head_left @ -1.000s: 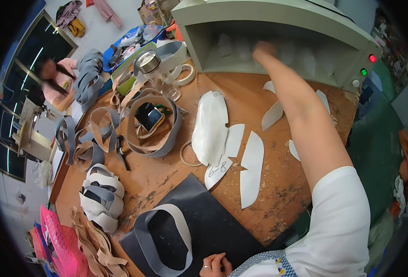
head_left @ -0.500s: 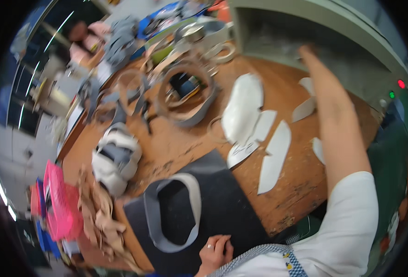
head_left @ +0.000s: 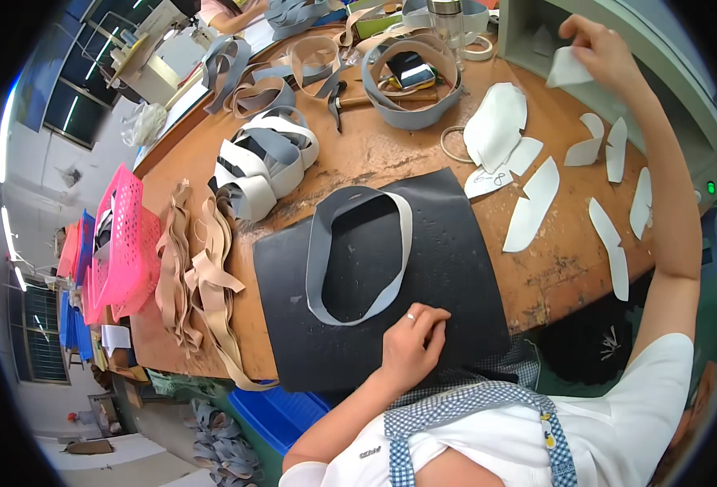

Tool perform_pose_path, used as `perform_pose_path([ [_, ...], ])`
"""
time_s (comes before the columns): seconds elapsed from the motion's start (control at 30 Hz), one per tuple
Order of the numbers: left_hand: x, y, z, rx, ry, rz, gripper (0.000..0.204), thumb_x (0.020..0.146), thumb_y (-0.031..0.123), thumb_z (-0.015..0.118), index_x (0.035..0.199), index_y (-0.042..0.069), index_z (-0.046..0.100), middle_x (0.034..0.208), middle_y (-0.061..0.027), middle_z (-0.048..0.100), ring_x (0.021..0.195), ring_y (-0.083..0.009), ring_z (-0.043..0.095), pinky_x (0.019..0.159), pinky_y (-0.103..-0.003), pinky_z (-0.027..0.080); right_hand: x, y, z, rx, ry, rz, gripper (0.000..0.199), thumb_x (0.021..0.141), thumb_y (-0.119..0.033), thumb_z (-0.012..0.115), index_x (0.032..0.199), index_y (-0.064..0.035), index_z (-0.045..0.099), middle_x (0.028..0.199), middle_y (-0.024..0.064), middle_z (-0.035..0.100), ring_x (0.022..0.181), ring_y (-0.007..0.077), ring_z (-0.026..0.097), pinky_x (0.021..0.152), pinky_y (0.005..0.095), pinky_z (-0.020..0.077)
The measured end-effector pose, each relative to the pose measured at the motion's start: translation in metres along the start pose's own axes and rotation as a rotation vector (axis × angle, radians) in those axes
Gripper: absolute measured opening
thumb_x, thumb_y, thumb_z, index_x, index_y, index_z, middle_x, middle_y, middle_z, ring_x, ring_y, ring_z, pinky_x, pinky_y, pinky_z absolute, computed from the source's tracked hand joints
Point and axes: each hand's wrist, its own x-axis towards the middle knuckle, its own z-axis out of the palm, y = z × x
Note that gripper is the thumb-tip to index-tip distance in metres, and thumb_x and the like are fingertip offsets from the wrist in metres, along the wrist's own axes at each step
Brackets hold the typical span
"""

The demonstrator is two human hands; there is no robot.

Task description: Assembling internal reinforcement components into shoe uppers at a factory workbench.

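My right hand, raised at the far right, pinches a small white cut piece in front of the opening of a grey metal box. My left hand rests with curled fingers on the lower right part of a black mat. I see nothing in its fingers. Just beyond it on the mat lies a loop of grey-and-white strap, standing on its edge. Below my right hand, several notched white pieces are spread on the wooden table, beside a stack of larger white pieces.
At the left of the table are tan strips and a pink basket. Farther back lie a bundle of grey and white straps, a hammer, a coiled strap and a clear bottle. Another person sits beyond.
My right hand has come out of the grey box and now shows a white piece in its fingers. My left hand stays on the mat. The view has shifted and sharpened.
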Motion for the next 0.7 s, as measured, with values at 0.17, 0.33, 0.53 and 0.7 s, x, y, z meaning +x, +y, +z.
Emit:
perform_pose_path([
  [0.17, 0.01, 0.029, -0.042, -0.16, 0.119, 0.049, 0.023, 0.081, -0.005, 0.069, 0.103, 0.0, 0.066, 0.099, -0.0114, 0.063, 0.078, -0.0172, 0.063, 0.064, -0.026, 0.05, -0.065, -0.121, -0.043, 0.579, -0.345, -0.281, 0.02, 0.084, 0.004, 0.058, 0.103, -0.0005, 0.06, 0.076, 0.0005, 0.052, 0.07, 0.0068, 0.05, 0.064, 0.022, 0.0442],
  [0.33, 0.017, 0.06, -0.092, -0.106, 0.013, 0.15, 0.088, 0.071, 0.015, 0.086, 0.144, 0.001, 0.038, 0.142, -0.0189, 0.046, 0.129, -0.0307, 0.047, 0.107, -0.039, 0.038, -0.098, -0.198, -0.049, 0.903, -0.731, -0.531, 0.026, 0.079, 0.002, 0.066, 0.104, -0.0008, 0.065, 0.073, 0.0077, 0.065, 0.073, 0.016, 0.068, 0.068, 0.0277, 0.0521],
  [0.53, -0.026, 0.036, -0.074, -0.866, -0.281, -0.437, 0.035, 0.092, 0.015, 0.069, 0.121, -0.001, 0.059, 0.102, -0.0052, 0.068, 0.091, -0.0091, 0.064, 0.081, -0.025, 0.051, -0.139, -0.221, -0.001, 1.138, -0.808, -0.231, 0.025, 0.077, -0.002, 0.071, 0.102, 0.0009, 0.066, 0.088, 0.0063, 0.069, 0.083, 0.0156, 0.067, 0.076, 0.028, 0.054],
  [0.7, -0.051, 0.012, -0.065, -0.844, -0.196, -0.607, 0.028, 0.093, 0.012, 0.068, 0.116, -0.002, 0.06, 0.097, -0.0055, 0.068, 0.087, -0.0077, 0.063, 0.078, -0.023, 0.051, -0.192, -0.219, 0.045, 1.579, -0.877, 0.42, 0.053, 0.087, -0.013, 0.068, 0.133, 0.0022, 0.047, 0.1, 0.0096, 0.068, 0.091, 0.0151, 0.067, 0.083, 0.0283, 0.0546],
])
